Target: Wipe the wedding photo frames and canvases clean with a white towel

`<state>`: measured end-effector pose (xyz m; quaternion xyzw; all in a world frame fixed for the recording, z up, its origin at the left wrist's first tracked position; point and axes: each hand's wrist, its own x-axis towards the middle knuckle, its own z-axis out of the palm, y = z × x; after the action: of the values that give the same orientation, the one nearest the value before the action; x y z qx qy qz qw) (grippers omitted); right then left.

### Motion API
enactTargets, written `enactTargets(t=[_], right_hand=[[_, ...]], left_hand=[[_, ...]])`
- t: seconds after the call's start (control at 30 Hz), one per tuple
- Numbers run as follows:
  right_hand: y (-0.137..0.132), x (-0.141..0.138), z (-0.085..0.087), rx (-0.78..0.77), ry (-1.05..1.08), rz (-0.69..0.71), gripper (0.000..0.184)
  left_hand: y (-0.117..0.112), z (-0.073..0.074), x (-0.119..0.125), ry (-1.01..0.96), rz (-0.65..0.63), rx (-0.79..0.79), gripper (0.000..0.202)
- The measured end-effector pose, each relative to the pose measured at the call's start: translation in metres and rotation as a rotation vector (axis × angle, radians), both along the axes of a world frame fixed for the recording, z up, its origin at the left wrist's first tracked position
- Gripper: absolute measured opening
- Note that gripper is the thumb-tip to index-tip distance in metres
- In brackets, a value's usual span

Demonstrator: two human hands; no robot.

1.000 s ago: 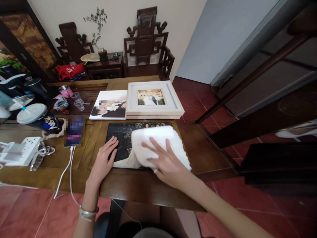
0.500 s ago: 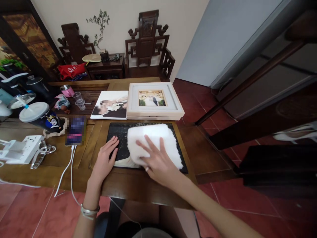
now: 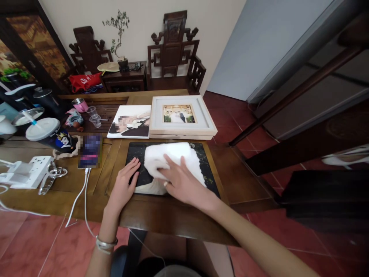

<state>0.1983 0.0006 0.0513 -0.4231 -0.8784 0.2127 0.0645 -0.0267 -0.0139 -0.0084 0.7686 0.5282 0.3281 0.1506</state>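
A dark picture panel (image 3: 213, 181) lies flat on the wooden table in front of me, with a pale, gown-like shape at its lower edge. On it rests a folded white cloth (image 3: 190, 154), which hides much of the surface. My right hand (image 3: 181, 179) presses down on the cloth from above, fingers spread; a ring shows on one finger. My left hand (image 3: 126, 182) lies flat at the panel's left edge, fingers stretched out and touching its border. That hand holds nothing.
Behind the panel lie a light wooden picture frame (image 3: 183, 129) and a white-edged photo print (image 3: 129, 122). To the left are a phone (image 3: 90, 151) with white cables, a lidded cup (image 3: 47, 134), a power strip (image 3: 36, 171) and a clear hair claw (image 3: 52, 177).
My right hand has slid the cloth slightly left and away from me, uncovering more of the panel's right side and lower edge. My left hand stays at the panel's left edge.
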Motion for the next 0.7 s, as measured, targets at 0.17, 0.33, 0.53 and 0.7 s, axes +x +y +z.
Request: enactTargets(t=[0.17, 0.33, 0.53, 0.7], right_hand=[[0.043, -0.025, -0.004, 0.062, -0.038, -0.104, 0.038], [0.027, -0.035, -0.021, 0.206, -0.083, -0.108, 0.039], [-0.048, -0.019, -0.021, 0.106, -0.012, 0.057, 0.032], [-0.088, -0.003, -0.005, -0.075, 0.028, 0.15, 0.036]], left_hand=[[0.0, 0.002, 0.0, -0.008, 0.002, -0.005, 0.034], [0.0, 0.001, 0.0, -0.013, 0.006, -0.015, 0.035], [0.0, 0.002, -0.001, -0.012, -0.007, -0.025, 0.035], [-0.001, 0.003, -0.001, -0.022, -0.005, -0.018, 0.035]])
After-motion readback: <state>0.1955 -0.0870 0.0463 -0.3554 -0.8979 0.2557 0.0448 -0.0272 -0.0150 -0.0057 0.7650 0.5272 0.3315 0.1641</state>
